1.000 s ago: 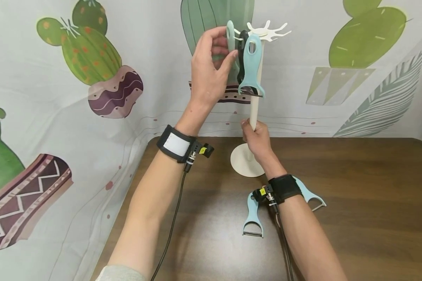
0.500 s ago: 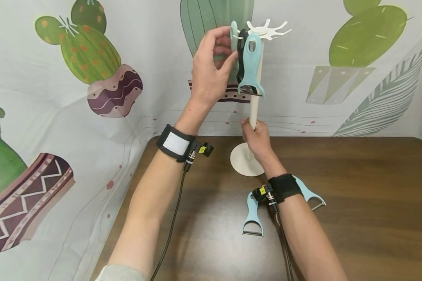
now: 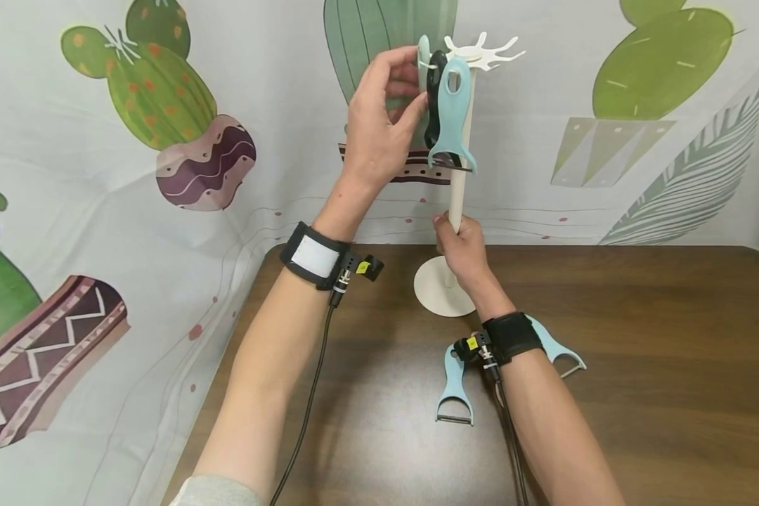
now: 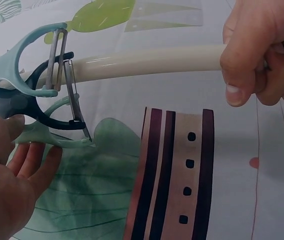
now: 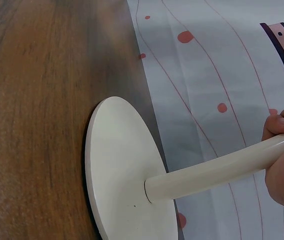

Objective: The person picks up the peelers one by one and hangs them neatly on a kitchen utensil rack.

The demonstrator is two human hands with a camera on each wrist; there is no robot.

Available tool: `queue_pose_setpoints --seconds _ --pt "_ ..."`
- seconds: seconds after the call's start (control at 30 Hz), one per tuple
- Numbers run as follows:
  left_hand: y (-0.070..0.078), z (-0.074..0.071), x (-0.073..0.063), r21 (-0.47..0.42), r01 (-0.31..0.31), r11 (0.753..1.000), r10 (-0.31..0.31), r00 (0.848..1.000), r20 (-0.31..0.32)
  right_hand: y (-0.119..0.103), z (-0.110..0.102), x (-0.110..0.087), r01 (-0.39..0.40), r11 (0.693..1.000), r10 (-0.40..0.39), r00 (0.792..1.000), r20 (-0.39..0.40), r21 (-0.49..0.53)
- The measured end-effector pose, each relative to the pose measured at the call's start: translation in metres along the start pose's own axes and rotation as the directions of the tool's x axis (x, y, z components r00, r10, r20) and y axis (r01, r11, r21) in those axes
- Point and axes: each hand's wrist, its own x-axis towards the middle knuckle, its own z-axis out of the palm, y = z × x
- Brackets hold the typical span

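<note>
My left hand point(image 3: 379, 123) pinches a pale green peeler point(image 3: 423, 53) between thumb and fingers, at the left hooks of a cream stand point(image 3: 457, 197). A hook tip shows at the peeler's handle hole. Just right of it hang a black peeler point(image 3: 433, 112) and a light blue peeler point(image 3: 453, 116), blades down. In the left wrist view the green peeler point(image 4: 37, 134) lies beside the black one, its handle partly behind my fingers. My right hand point(image 3: 464, 249) grips the stand's pole low down, above its round base point(image 5: 124, 165).
Two more light blue peelers lie on the brown table point(image 3: 658, 393): one peeler point(image 3: 455, 393) left of my right wrist, another peeler point(image 3: 556, 348) partly behind it. Bare white hooks point(image 3: 496, 56) stick out on the stand's right side. A cactus-print cloth point(image 3: 519, 169) hangs behind. Cables trail from both wrists.
My left hand has moved the pale green peeler slightly to the right, closer to the black peeler and onto the hook. The right hand keeps its grip on the pole.
</note>
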Motion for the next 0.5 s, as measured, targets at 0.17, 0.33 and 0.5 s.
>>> queue_pose_setpoints --seconds 0.17,0.33,0.5 --pt "-0.0001 0.0001 0.0004 0.009 0.03 1.0 -0.03 0.999 0.025 0.0001 -0.0003 -0.0002 -0.001 1.0 0.001 1.0 0.001 0.002" --pt "-0.0013 0.0009 0.0008 0.004 0.045 0.999 -0.045 0.998 0.048 -0.0004 -0.0003 -0.0001 -0.008 1.0 0.008 1.0 -0.003 -0.023" --pt "-0.0032 0.0017 -0.0005 -0.033 0.029 0.999 -0.026 0.997 0.069 -0.0012 0.0005 0.0 -0.01 0.999 0.01 1.0 -0.005 -0.035"
